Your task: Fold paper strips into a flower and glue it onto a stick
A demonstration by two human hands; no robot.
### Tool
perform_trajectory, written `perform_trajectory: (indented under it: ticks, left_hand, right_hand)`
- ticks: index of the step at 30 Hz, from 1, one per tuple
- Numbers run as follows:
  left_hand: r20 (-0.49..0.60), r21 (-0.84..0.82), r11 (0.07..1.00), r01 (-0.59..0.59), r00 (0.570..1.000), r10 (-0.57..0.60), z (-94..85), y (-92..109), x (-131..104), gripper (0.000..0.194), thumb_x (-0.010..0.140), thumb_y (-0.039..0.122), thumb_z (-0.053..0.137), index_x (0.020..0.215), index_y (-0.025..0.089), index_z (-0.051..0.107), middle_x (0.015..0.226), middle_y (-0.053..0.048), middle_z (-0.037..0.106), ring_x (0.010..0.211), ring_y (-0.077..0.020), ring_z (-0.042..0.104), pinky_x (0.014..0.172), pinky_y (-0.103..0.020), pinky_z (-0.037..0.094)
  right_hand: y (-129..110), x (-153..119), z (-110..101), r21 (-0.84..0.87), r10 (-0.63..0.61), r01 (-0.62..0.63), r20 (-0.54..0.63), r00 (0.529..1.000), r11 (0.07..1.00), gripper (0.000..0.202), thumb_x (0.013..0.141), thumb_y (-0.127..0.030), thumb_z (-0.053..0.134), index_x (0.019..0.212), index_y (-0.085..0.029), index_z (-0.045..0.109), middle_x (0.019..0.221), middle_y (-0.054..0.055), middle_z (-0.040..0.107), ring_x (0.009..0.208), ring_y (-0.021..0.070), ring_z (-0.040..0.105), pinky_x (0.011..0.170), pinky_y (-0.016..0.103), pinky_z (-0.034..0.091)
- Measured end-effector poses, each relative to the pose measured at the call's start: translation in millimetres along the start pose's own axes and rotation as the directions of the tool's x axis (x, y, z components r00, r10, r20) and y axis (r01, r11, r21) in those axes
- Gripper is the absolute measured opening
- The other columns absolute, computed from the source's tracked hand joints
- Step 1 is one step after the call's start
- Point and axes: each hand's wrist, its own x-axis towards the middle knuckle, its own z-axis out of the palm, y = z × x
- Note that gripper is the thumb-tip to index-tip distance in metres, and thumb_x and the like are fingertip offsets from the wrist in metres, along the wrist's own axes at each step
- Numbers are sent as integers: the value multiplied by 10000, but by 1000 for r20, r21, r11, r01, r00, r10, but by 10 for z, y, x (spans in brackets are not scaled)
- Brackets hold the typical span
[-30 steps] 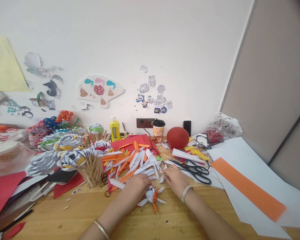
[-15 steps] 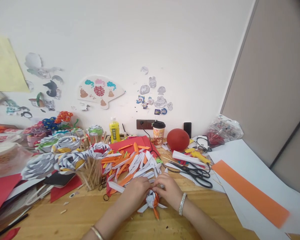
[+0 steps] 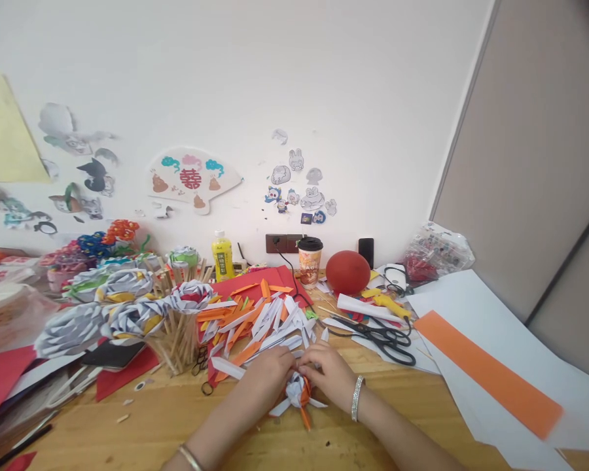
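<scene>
A small white and orange folded-paper flower (image 3: 295, 392) stands low over the wooden table, its pointed paper strips sticking out toward me. My left hand (image 3: 273, 367) is closed at its far left side, fingertips pinched on the paper. From the right, my right hand (image 3: 328, 374) is closed on the flower's far edge, thumb and forefinger bent together. The fingertips of both hands nearly meet, and the exact fold between them is hidden. Just beyond lies a pile of folded white and orange paper strips (image 3: 255, 320).
Black scissors (image 3: 385, 340), a yellow glue gun (image 3: 391, 305) and a red balloon (image 3: 348, 273) lie to the right. An orange paper strip (image 3: 488, 373) rests on white sheets (image 3: 451, 307). Paper flowers (image 3: 135, 317) on bundled sticks (image 3: 177, 347) stand left. Behind are a cup (image 3: 310, 261) and bottle (image 3: 222, 256).
The view has shifted slightly, so the surroundings sit a little further left. Both hands stay at the paper flower, with hardly any visible movement of the fingers.
</scene>
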Motion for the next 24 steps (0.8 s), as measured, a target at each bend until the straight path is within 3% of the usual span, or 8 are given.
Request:
perform_trajectory:
  ticks: [5, 11, 13, 15, 17, 21, 24]
  left_hand:
    - [21, -18, 999, 36, 999, -36, -27, 26, -6, 226, 780, 123, 390, 761, 146, 613, 771, -77, 617, 720, -184, 559, 663, -277, 423]
    - [43, -248, 967, 56, 998, -47, -222, 85, -81, 278, 840, 244, 352, 849, 174, 621, 854, -69, 612, 821, -184, 553, 747, -285, 422]
    - [80, -312, 949, 54, 996, -30, -246, 93, -115, 263, 809, 340, 437, 959, 189, 592, 920, -68, 604, 843, -193, 552, 751, -292, 432]
    - [97, -347, 937, 36, 995, -2, -222, 95, -134, 439, 682, 399, 607, 1069, 203, 536, 997, -73, 587, 881, -210, 545, 765, -301, 438]
    - [67, -349, 937, 21, 998, 2, -161, 90, -131, 578, 569, 335, 714, 1098, 218, 512, 1046, -73, 575, 932, -226, 531, 804, -315, 428]
    - [-5, -344, 938, -30, 1000, 30, -58, 77, -96, 465, 611, 150, 666, 1045, 247, 532, 1036, -40, 584, 945, -197, 528, 826, -306, 417]
    - [-33, -328, 934, -144, 990, 141, -59, 77, -79, 436, 656, 125, 633, 1055, 262, 526, 1025, -26, 587, 955, -179, 519, 834, -290, 414]
  right_hand:
    - [-22, -8, -41, -19, 12, -12, 10, 1000, 1000, 149, 781, -145, 524, 688, -182, 634, 711, 9, 602, 764, 158, 509, 697, 255, 377]
    - [51, -31, -144, -97, 79, -73, 69, 994, 993, 121, 749, -119, 552, 761, -189, 650, 780, 23, 628, 823, 174, 513, 747, 271, 372]
    - [91, -37, -135, -144, 84, -73, 71, 994, 987, 115, 732, -115, 565, 748, -189, 652, 782, 25, 621, 831, 178, 510, 749, 272, 370]
    - [119, -40, -110, -198, 69, -59, 46, 997, 978, 120, 721, -104, 565, 742, -185, 651, 795, 32, 608, 839, 182, 503, 741, 270, 371]
    - [123, -38, -89, -237, 43, -36, 25, 999, 971, 134, 720, -92, 552, 749, -179, 649, 799, 37, 598, 839, 182, 499, 734, 269, 372]
    - [80, -29, -96, -199, 21, -18, 14, 1000, 980, 130, 726, -95, 542, 751, -175, 641, 761, 35, 602, 814, 177, 509, 726, 269, 378]
    - [66, -25, -109, -44, 103, -105, -52, 993, 993, 137, 740, -120, 528, 818, -176, 626, 758, 31, 614, 776, 169, 534, 722, 276, 391]
